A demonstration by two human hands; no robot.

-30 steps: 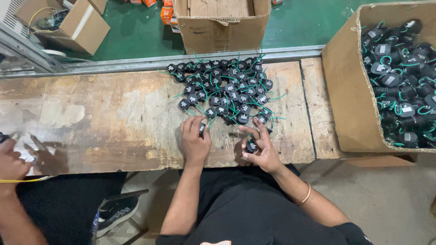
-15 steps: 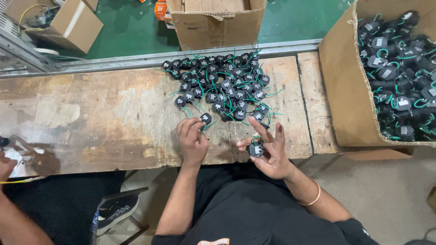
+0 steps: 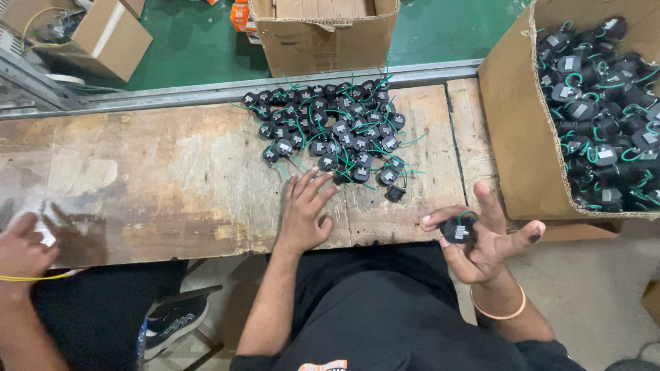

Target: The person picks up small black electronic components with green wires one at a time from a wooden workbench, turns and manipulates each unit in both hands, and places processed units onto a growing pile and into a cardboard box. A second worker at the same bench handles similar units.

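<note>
Right hand [image 3: 485,237] raised off the front edge of the worn wooden tabletop [image 3: 137,178], palm up, thumb and forefinger pinched in a grip around one small black round component [image 3: 458,230] with a green wire loop on top and a pale label on its face; remaining fingers spread loose, fingertip nails dark. Orange bangle [image 3: 496,310] on that wrist. Left hand [image 3: 306,209] flat on the tabletop, fingers splayed and open, grip on nothing, fingertips just short of the nearest pieces in the pile of black components [image 3: 337,134] (dozens of them, green wires tangled among them) heaped toward the far edge of the board. One stray black piece [image 3: 395,194] apart at the pile's near corner, between pile and raised hand. Large cardboard box [image 3: 512,137] at the right end of the tabletop, filled with more of the same black parts. Smaller open cardboard box [image 3: 323,41] on the green floor [image 3: 192,48] beyond. At far left, another person's hand [image 3: 20,247] on the tabletop beside a crumpled clear plastic wrap [image 3: 48,216], a yellow cord across the wrist.
</note>
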